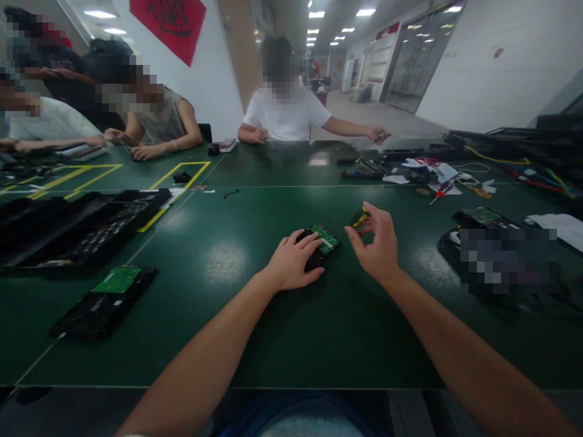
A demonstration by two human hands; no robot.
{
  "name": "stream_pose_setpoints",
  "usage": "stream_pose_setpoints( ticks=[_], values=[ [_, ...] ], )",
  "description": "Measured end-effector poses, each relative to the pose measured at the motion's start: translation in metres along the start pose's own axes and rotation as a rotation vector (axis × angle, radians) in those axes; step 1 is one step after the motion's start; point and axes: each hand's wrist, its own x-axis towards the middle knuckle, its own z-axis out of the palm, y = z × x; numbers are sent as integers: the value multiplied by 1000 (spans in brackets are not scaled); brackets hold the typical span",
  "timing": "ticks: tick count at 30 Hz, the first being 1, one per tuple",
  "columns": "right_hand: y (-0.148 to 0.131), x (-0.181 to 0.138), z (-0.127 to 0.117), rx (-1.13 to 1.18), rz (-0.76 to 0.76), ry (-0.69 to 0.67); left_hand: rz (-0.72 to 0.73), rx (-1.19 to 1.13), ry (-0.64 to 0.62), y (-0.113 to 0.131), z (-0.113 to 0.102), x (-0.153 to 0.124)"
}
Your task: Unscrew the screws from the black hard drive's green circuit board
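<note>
My left hand (291, 262) lies over a hard drive (330, 240) with a green circuit board and a black casing. Its fingers press on the top and the thumb rests along the near edge, so part of the drive is hidden. Just right of the drive, my right hand (379, 243) pinches a small screwdriver (361, 218) with a yellow and black handle. The screwdriver's thin shaft points down toward the drive's right edge; whether its tip touches is too small to tell. A second hard drive (117, 280), in a black tray, lies on the left.
The green table (273, 340) carries a long black chassis (86, 227) at left. Tools (364, 170), a red-tipped screwdriver (439, 194) and cables (546, 179) lie back right. A partly blurred dark pile (449, 246) sits at right. Across the table, a person in white (285, 115) and others work.
</note>
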Motion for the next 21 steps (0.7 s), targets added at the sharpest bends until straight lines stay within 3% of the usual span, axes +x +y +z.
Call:
stream_pose_setpoints(
  ticks=[8, 16, 21],
  values=[
    [-8, 3, -4, -12, 10, -11, -12, 27, 25, 2, 5, 1],
    [-1, -1, 0, 31, 122, -20, -72, 31, 68, 10, 13, 4],
    [-1, 0, -1, 35, 79, -17, -75, 16, 68, 10, 14, 4]
  ],
)
